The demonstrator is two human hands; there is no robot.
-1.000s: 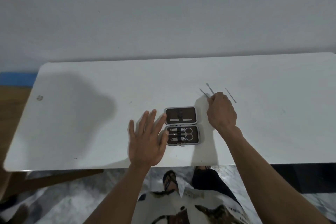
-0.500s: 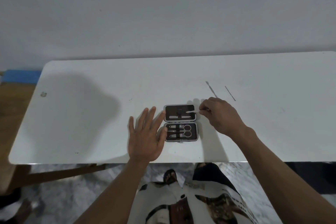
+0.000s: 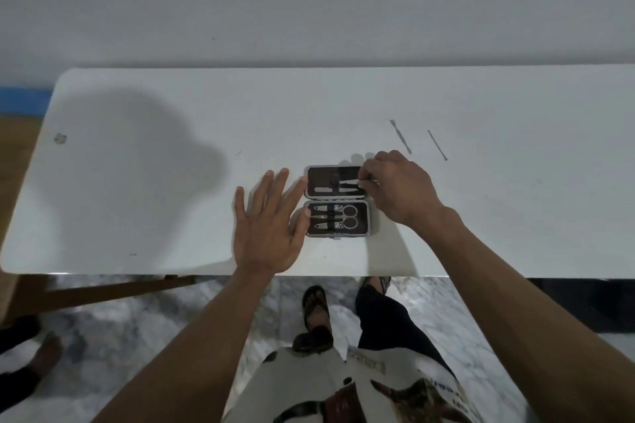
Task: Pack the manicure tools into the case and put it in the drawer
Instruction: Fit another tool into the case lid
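Your right hand (image 3: pixel 400 191) is pinched shut on a thin metal tool (image 3: pixel 350 181), thumb and fingertips holding its right end at the right edge of the open case (image 3: pixel 337 201); the tool's free end reaches left across the far half of the case toward the dark strap in the middle of that half. Just below it in the same half lies a flat pale file (image 3: pixel 335 189), tucked under the strap. Your left hand (image 3: pixel 268 230) is spread flat and empty on the table (image 3: pixel 171 182), fingers splayed, with the thumb and forefinger touching the left edge of the case. The case lies open in two dark-lined halves with grey rims, one behind the other, near the front edge of the table. The near half holds small scissors (image 3: pixel 346 216) with their loops to the right and what look like two nail clippers on the left, all under a strap. No lettering on the case or tools can be read. Beyond your right hand, apart from the case, two more thin tools lie loose on the table: a pusher (image 3: pixel 400 136) and, to its right, a slim pick (image 3: pixel 437 144), both slanted the same way. A small round mark (image 3: pixel 60 138) sits near the table's left end; what it says cannot be made out.
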